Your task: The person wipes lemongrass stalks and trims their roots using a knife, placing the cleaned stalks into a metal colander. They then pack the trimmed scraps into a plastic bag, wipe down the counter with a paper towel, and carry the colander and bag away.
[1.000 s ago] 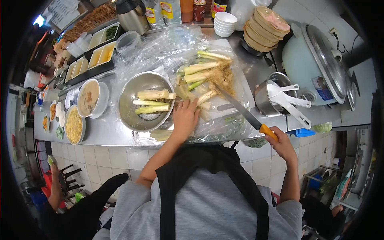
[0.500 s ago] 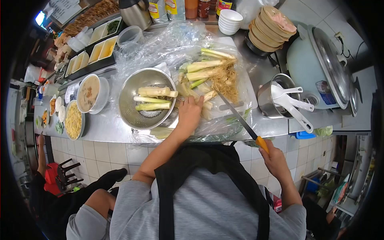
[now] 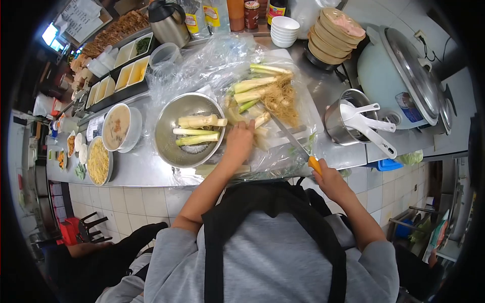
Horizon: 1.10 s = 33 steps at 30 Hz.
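Observation:
My left hand (image 3: pixel 240 141) is closed on a leek stalk (image 3: pixel 262 120) lying over the plastic-covered cutting board (image 3: pixel 314 117). In my right hand (image 3: pixel 328 178) is the orange handle of a knife (image 3: pixel 296 142), its blade tip near the stalk's root end. Further leeks (image 3: pixel 250 92) with stringy roots (image 3: pixel 283 101) lie just beyond. Left of my left hand, a metal colander (image 3: pixel 162 132) holds several trimmed pale stalks (image 3: pixel 198 121). The fingertips of my left hand are partly hidden at the stalk.
A steel pot (image 3: pixel 334 121) with white ladles and a large lidded cooker (image 3: pixel 379 76) stand at the right. Bowls of soup (image 3: pixel 117 126) and yellow shreds (image 3: pixel 99 161) sit at the left. White bowls (image 3: pixel 284 31) are stacked at the back. Another person's legs (image 3: pixel 121 252) show at lower left.
My right hand has moved left and inward with the knife, whose blade now lies closer to the stalk. My left hand remains by the stalk. The person at lower left has shifted.

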### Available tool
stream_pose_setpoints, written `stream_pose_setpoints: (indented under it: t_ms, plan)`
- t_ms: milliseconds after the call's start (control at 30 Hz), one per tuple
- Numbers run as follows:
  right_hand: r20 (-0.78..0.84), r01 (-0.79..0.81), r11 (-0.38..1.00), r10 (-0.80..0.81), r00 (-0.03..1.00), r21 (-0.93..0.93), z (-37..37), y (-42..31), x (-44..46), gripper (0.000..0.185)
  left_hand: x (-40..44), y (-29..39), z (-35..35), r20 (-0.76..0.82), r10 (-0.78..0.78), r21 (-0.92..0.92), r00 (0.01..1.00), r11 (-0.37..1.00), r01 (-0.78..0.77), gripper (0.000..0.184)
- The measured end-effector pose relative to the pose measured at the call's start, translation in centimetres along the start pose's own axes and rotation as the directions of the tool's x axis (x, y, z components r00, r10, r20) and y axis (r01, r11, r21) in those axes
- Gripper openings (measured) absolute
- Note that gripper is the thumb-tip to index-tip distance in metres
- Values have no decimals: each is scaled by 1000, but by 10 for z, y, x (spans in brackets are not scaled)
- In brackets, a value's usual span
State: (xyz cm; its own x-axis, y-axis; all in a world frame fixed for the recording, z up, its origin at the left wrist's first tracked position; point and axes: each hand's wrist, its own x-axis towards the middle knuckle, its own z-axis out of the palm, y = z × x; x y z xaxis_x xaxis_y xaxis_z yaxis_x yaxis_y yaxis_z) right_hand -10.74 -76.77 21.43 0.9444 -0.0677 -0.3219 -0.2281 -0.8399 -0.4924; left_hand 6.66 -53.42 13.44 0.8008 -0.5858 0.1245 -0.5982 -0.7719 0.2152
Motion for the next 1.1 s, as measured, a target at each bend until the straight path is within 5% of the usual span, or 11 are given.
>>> stream_pose_setpoints:
  t_ms: [200,300,367,467,567,633,667,767,900,967,1100]
  plan:
    - [70,-46,999,47,996,-22,-17,-12,-3,27,6,2,2,40,-123,-113,992,985,127,47]
    - [-25,6,999,-7,1000,-40,11,1,13,28,-1,12,3,32,-133,-144,991,980,136,47]
    - [-22,-22,994,20,1000,-107,20,0,13,28,-6,16,9,-85,-123,-28,989,992,121,27]
    - [-41,-86,974,80,996,-209,27,-9,12,28,-14,26,4,-138,-141,18,980,989,145,31]
    - [-79,-64,965,45,996,-254,24,-7,9,27,-34,16,-37,-172,-172,-21,970,985,171,41]
    - [-85,-25,969,4,996,-246,22,-2,10,28,-47,-4,-98,-35,-294,-144,955,947,287,45]
    - [-94,-40,969,18,995,-244,20,-1,9,28,-57,-33,-99,-163,-214,-210,963,961,178,48]
    - [-125,-19,977,-8,992,-214,14,-1,9,29,-64,-85,-116,-114,-188,-206,976,965,162,48]
    - [-121,-44,984,23,992,-173,-7,-2,6,29,-17,-67,-112,-283,-3,-304,959,949,-86,46]
    - [-137,-53,984,29,990,-168,-21,-7,-4,29,28,-48,-100,-261,134,-306,956,928,-214,35]
    - [-193,-124,991,112,975,-54,-31,-16,-26,28,101,-34,-29,33,57,14,998,998,-58,28]
